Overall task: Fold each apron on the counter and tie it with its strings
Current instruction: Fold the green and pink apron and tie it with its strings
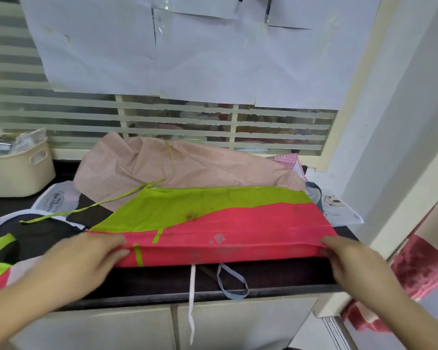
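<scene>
Our left hand [86, 258] has thumb and fingers pinching the left end of the folded edge on the red and green apron [213, 223], and our right hand [349, 261] is pinching the right end the same way. That apron's lying across the dark counter [263, 276], on top of a pile of other aprons, peach one [162, 162] right behind. Its green string [86, 209] trails off left. Cream basket [15, 170] sits back left.

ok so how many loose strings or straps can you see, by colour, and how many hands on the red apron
green strings: 1
white straps: 1
grey loops: 1
hands on the red and green apron: 2, left hand and right hand
total: 5
</scene>
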### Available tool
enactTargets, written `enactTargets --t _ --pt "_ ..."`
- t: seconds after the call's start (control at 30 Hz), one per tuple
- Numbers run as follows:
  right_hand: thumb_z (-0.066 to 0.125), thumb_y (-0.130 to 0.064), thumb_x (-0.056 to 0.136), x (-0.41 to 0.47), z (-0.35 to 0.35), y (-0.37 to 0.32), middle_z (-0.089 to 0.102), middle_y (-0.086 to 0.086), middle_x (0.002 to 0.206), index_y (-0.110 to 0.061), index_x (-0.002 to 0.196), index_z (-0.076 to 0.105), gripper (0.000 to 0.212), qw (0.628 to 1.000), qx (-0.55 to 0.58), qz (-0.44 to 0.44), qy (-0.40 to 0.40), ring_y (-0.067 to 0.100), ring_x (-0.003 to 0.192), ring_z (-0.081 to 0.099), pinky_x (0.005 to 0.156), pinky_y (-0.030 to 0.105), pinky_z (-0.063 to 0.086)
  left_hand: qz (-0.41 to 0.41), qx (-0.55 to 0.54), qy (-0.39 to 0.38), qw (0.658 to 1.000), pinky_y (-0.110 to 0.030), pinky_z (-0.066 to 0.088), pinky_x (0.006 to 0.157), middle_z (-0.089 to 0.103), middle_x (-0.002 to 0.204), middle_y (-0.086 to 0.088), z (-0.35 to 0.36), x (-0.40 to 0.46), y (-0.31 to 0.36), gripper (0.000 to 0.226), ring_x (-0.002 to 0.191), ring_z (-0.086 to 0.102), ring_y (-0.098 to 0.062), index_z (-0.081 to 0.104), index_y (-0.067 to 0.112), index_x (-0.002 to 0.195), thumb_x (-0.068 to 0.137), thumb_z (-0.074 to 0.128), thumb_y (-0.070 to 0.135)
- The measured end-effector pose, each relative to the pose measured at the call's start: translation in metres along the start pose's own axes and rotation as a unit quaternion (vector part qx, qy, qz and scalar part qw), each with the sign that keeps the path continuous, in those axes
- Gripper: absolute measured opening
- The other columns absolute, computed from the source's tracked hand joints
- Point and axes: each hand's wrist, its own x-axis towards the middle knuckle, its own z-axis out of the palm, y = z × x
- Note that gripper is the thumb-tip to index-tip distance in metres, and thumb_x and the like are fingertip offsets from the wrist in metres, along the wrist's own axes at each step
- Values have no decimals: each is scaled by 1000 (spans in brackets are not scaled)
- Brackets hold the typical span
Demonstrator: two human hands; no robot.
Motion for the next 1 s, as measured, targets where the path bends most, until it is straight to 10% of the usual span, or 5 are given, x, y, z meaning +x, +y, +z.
enactTargets --t 0.17,0.37,0.53,0.8,1.0 --pt "71 -29 93 65 -32 21 63 -7 64 -29 75 62 21 993 92 62 26 32 71 63 66 42 51 -32 16 45 998 -31 49 54 54 57 20 -43 60 -20 33 58 58 -6 64 35 76 92 55 62" --pt "71 -28 95 144 -21 22 70 2 77 -21 80 70 16 985 122 119 7 34 82 62 71 39 47 -76 109 2 991 -34 45 67 74 104 7 -26 137 -45 14 100 69 -23 69 33 107 103 56 32" --pt "67 -42 96 190 8 22 64 -2 75 -25 76 63 26 985 89 146 14 32 79 58 68 39 50 -65 114 41 991 -46 56 70 70 81 -4 25 167 -66 10 77 67 -33 69 18 84 87 74 10" --pt "67 -17 91 177 48 -57 59 21 126 -4 128 61 40 989 11 61 136 43 112 53 96 54 48 -3 -53 -1 999 -36 38 117 53 147 4 71 157 27 56 135 50 -20 59 28 144 100 31 49" --pt "5 -64 100 111 90 -102 -2 -19 173 -49 164 4 65 988 60 -54 -132 8 160 -2 131 36 2 -21 -62 -136 989 -33 -4 130 -2 171 24 108 153 19 75 158 -5 1 2 60 158 87 -13 77"
